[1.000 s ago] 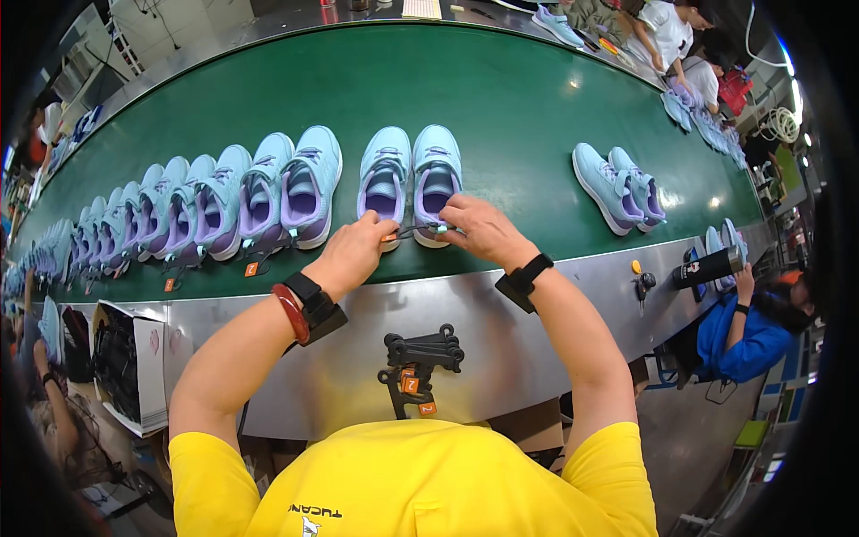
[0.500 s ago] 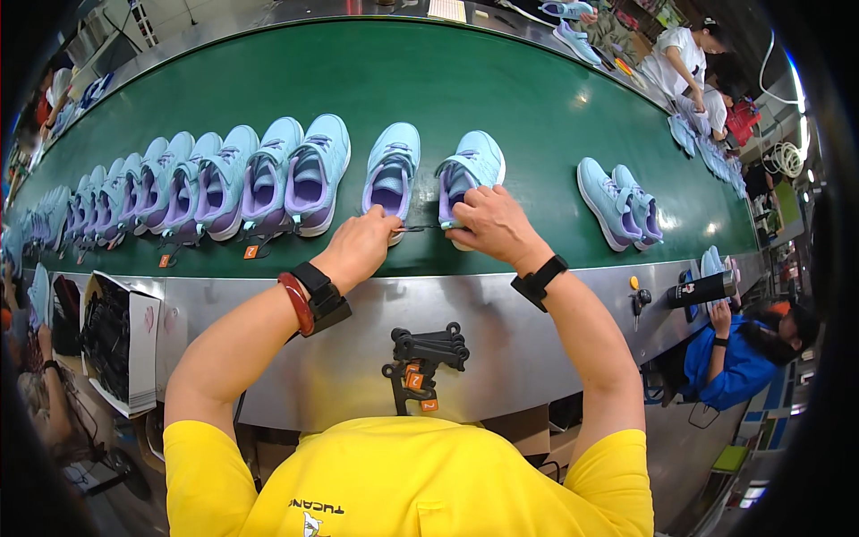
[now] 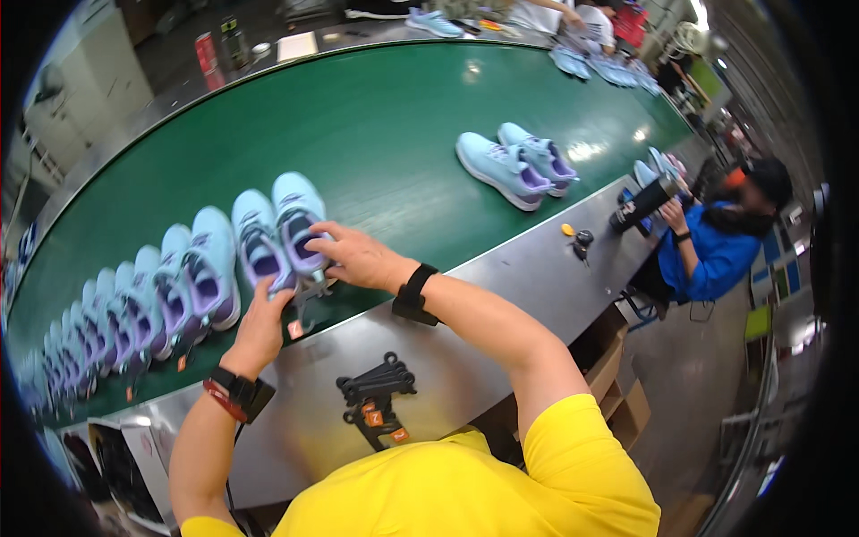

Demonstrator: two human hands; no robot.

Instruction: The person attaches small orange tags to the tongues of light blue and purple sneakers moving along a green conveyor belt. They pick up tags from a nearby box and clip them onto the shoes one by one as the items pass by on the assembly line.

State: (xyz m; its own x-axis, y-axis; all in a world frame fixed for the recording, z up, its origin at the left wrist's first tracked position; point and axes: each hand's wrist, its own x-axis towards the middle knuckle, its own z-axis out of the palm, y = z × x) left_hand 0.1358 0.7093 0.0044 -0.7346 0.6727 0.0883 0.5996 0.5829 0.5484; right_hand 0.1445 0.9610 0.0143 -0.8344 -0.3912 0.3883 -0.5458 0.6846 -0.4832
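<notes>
A light blue and purple sneaker (image 3: 257, 224) has its heel pinched by my left hand (image 3: 259, 329). Beside it is the matching sneaker (image 3: 296, 197), and my right hand (image 3: 362, 258) grips that one's heel, thumb and fingers at the collar. Both shoes rest side by side, toes pointing away, on the green belt (image 3: 376, 116). Below their heels hangs a dark hook with an orange tag (image 3: 296, 328). Immediately left, a long row of similar sneakers (image 3: 210, 259) stretches into the distance, with orange tags at some heels.
Black plastic hangers (image 3: 376, 383) with orange tags lie on the metal ledge (image 3: 501, 304) before me. Another sneaker pair (image 3: 503, 168) sits farther right on the belt. Keys (image 3: 581, 242) and a black bottle (image 3: 642, 203) are near a person in blue (image 3: 716, 255). A white box (image 3: 148, 465) stands lower left.
The two sneakers, previously apart with the hook between them, now stand together next to the row. Both hands moved left with them, and the view has turned.
</notes>
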